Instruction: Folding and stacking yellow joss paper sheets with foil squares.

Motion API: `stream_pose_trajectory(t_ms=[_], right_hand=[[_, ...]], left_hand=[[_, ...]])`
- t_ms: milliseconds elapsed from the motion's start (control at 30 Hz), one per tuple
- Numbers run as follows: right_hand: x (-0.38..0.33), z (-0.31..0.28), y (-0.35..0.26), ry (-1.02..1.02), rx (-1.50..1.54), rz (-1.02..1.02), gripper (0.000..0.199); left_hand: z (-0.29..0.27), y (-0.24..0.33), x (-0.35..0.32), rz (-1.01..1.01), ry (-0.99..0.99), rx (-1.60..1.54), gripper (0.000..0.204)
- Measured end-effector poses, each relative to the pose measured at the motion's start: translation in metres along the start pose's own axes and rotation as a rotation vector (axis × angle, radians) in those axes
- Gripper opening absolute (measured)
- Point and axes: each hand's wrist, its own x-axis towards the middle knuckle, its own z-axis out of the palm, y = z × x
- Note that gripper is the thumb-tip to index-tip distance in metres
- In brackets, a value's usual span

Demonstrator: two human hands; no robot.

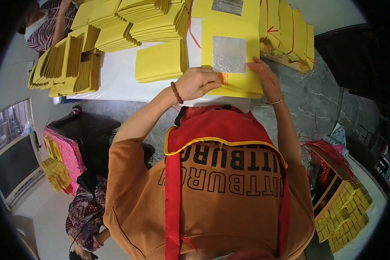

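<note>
On tabletop (117,84), silver-patched yellow paper (229,55)

Place: paper-goods workshop. Evidence: silver-squared yellow paper sheets (242,89) and folded yellow paper stacks (159,60) cover a white worktable (117,89); red-tied yellow bundles (286,32) beside it; wearer's red apron (221,125); other people nearby; marbled grey floor (307,102).
</note>
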Motion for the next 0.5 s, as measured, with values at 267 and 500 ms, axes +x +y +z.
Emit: stream_pose_trajectory(t_ms=[267,500], right_hand=[[0.001,-0.001,0.002,-0.004,-0.019,-0.005,0.034],[-0.002,-0.001,0.008,-0.012,0.049,0.047,0.042]], left_hand=[[-0.007,-0.004,0.005,-0.322,-0.076,-0.262,0.012],[-0.008,-0.013,0.010,-0.400,-0.100,-0.438,0.014]])
